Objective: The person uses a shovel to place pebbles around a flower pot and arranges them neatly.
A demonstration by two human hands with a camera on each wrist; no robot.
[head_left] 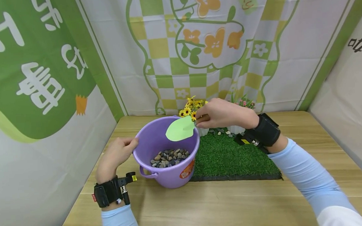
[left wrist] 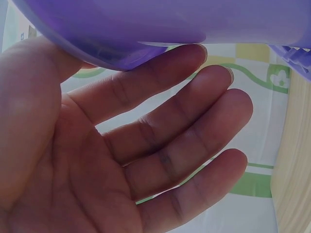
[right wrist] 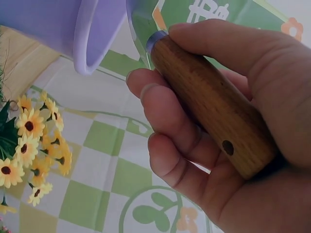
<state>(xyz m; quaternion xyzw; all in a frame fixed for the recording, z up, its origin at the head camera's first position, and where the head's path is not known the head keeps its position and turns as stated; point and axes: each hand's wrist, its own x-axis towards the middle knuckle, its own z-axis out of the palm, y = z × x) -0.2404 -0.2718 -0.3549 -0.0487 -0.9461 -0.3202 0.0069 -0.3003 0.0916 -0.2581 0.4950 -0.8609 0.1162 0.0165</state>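
Observation:
A purple bucket (head_left: pixel 174 174) stands on the wooden table, with grey and brown pebbles (head_left: pixel 170 158) in its bottom. My left hand (head_left: pixel 117 156) pinches its rim at the left; in the left wrist view the thumb and index finger are at the rim (left wrist: pixel 112 60), while the other fingers extend below it. Over the bucket's right side, my right hand (head_left: pixel 218 113) holds a garden trowel with a light green blade (head_left: pixel 180 129). Its brown wooden handle (right wrist: pixel 209 102) lies between thumb and fingers in the right wrist view. No pebbles show on the blade.
A mat of artificial grass (head_left: pixel 234 158) lies right of the bucket. Behind it are yellow flowers (head_left: pixel 185 111), pink flowers (head_left: pixel 248 103) and a few loose stones (head_left: pixel 227 133). A printed curtain (head_left: pixel 167 80) hangs at the table's back edge.

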